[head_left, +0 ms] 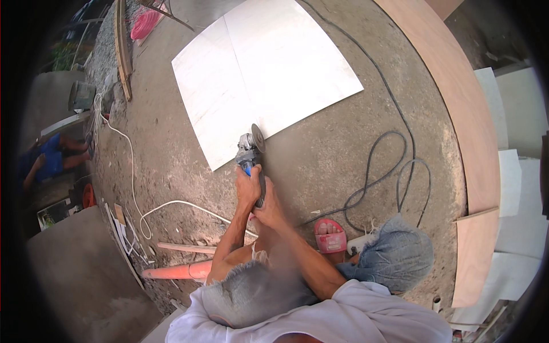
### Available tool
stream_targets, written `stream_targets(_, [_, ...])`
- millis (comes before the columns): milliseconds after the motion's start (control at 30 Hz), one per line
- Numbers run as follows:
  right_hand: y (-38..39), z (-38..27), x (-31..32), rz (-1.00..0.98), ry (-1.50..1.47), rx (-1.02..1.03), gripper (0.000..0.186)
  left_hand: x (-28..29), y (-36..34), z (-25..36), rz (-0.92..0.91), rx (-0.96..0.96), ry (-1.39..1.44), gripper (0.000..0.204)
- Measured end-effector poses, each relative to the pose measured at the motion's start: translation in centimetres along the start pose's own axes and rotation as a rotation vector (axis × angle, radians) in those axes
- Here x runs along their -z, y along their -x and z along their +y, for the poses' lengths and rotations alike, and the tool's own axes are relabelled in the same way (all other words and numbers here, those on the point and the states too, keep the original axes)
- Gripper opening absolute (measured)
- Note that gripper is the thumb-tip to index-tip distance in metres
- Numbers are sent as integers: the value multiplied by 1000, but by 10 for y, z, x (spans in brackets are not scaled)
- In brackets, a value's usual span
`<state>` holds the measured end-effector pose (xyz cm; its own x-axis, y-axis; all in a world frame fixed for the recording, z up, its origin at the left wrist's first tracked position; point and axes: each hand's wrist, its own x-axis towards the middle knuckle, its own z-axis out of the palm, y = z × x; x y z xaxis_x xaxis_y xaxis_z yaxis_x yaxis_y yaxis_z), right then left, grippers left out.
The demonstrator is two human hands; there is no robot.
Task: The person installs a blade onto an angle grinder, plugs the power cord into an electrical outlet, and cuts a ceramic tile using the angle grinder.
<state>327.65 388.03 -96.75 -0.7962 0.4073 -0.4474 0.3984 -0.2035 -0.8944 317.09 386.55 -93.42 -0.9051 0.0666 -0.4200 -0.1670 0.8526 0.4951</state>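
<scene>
Both my hands grip an angle grinder (pixel 247 154) with a grey metal head and a blue and black body. My left hand (pixel 247 186) wraps round the body just behind the head. Further back, my right hand (pixel 270 207) closes round the rear of the handle. The cutting disc (pixel 258 138) stands on edge at the near side of a large white tile (pixel 280 63). A thin dark line runs from the disc across the tile to its far edge. Slight dust haze hangs near the disc. Whether the disc is spinning I cannot tell.
A black cable (pixel 374 143) loops over the concrete to the right, and a white cord (pixel 134 171) runs on the left. An orange pipe (pixel 177 270) lies by my left leg, my pink slipper (pixel 330 235) nearer the middle. Plywood (pixel 452 91) borders the right; another person (pixel 54 157) sits far left.
</scene>
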Motion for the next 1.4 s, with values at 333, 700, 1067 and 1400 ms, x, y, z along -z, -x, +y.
stream_targets(333, [11,-6,2,-49,76,-107,110,2,5,-4,-29,53,-63,68])
stream_targets(700, [16,4,-4,4,52,-14,110,0,11,-10,1,-12,-7,63])
stream_targets(1067, [20,6,-4,9,48,3,107,1,12,-12,-63,40,-26,67])
stream_targets(1400, [14,6,-2,-5,78,-20,108,-1,10,-11,-11,0,17,62])
